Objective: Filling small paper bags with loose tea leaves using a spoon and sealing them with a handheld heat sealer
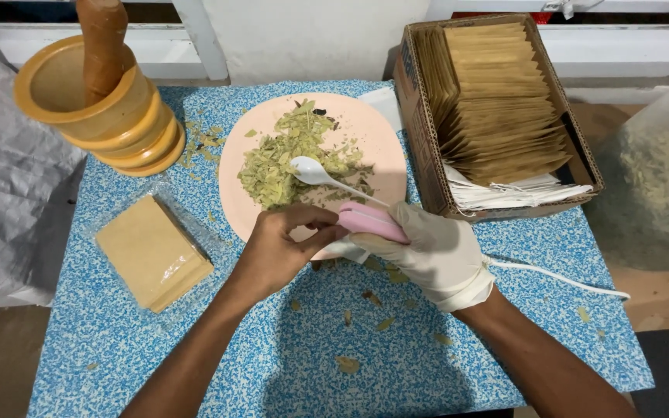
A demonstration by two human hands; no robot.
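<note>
**Two hands meet over a pink sealer at the plate's near edge**

The bench (334,364), covered in a blue-and-white speckled cloth, fills most of the view and is strewn with stray leaf bits. At 1 o'clock stands an open brown cardboard box (427,155) packed with upright tan paper sachets and some white ones. At the centre lies a round pale-pink plate (373,131) carrying a heap of crushed green dried leaves (280,159). At 10 o'clock sits a yellow wooden mortar (63,101) with a brown pestle standing in it, and at 8 o'clock a flat stack of tan paper sachets in clear wrap (152,251).

The right hand (427,255), in a white glove, has its fingers closed around a small pink handheld sealer (369,222) at the plate's 6 o'clock edge; a white cord (559,279) trails from it toward 3 o'clock. The bare left hand (280,248) has its fingers pressed together, pinching something at the sealer's mouth; what it grips is hidden. A white plastic spoon (315,174) rests bowl-up on the leaves, its handle touching the pink device.

Judged from this, the bare fingertips sit very close to the sealer and could be nipped or burned. The slack cord could snag the box corner, and a nudge to the spoon handle could flick leaves off the plate.
</note>
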